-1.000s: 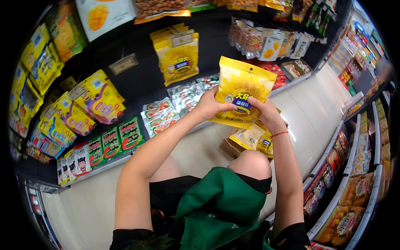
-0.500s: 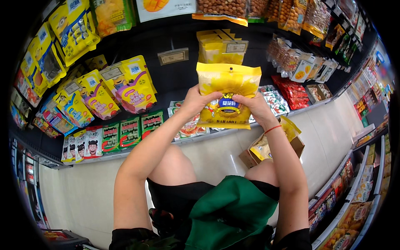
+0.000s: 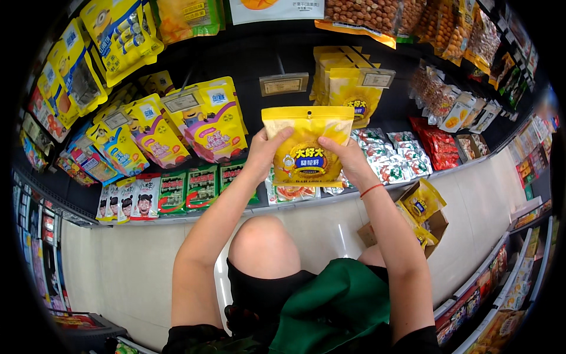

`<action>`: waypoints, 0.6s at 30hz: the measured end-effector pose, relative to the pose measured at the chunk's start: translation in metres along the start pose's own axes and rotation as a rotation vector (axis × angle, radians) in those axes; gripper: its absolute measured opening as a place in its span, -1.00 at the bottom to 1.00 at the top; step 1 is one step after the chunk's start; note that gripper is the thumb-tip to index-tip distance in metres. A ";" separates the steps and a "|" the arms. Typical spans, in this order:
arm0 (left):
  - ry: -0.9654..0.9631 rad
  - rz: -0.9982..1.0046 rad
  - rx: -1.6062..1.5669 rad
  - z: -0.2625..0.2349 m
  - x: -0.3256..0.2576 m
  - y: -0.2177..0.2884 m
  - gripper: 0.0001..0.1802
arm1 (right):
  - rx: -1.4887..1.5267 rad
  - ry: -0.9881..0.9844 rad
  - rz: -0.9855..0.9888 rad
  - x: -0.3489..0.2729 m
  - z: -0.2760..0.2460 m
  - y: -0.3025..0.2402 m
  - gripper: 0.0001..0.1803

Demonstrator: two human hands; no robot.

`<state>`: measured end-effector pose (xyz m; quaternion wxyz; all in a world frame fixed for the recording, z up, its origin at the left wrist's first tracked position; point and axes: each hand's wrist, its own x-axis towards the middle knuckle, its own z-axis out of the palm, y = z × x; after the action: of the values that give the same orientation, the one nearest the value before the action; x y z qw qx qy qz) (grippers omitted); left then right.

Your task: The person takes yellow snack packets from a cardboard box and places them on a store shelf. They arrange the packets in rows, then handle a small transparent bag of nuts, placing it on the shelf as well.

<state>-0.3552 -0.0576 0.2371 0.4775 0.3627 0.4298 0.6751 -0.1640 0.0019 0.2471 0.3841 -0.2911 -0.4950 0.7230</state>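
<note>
Between my two hands a yellow snack bag is held upright, its printed front toward me and a small hang hole in its top seal. My left hand grips its left side with the thumb over the front. On the right side my right hand does the same, a thin red band on its wrist. Behind and right of the bag, matching yellow bags hang on a shelf hook with a price tag holder. An open cardboard box of such bags stands on the floor beyond my right forearm.
A bare hook with a tag holder sticks out left of the hanging bags. Yellow-and-pink pouches hang further left. Along the bottom shelf lie green packs, silvery packs and red packs. Another shelf row runs at the right.
The held bag has shifted left in view and its front now shows more fully. My view has turned, so the shelf appears further right, with the hanging yellow bags more exposed.
</note>
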 end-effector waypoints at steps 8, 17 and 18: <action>0.059 0.019 -0.016 -0.015 0.022 0.026 -0.62 | -0.006 -0.036 -0.047 0.028 0.016 0.006 -0.58; 0.049 0.051 -0.024 -0.020 0.038 0.035 -0.61 | 0.001 -0.033 -0.112 0.052 0.024 -0.003 -0.63; 0.040 0.063 -0.019 -0.021 0.039 0.036 -0.61 | -0.002 -0.031 -0.109 0.052 0.025 -0.005 -0.64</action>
<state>-0.3970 -0.0317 0.2660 0.4507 0.3581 0.4210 0.7010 -0.2103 0.0345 0.2581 0.4149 -0.2529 -0.5168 0.7048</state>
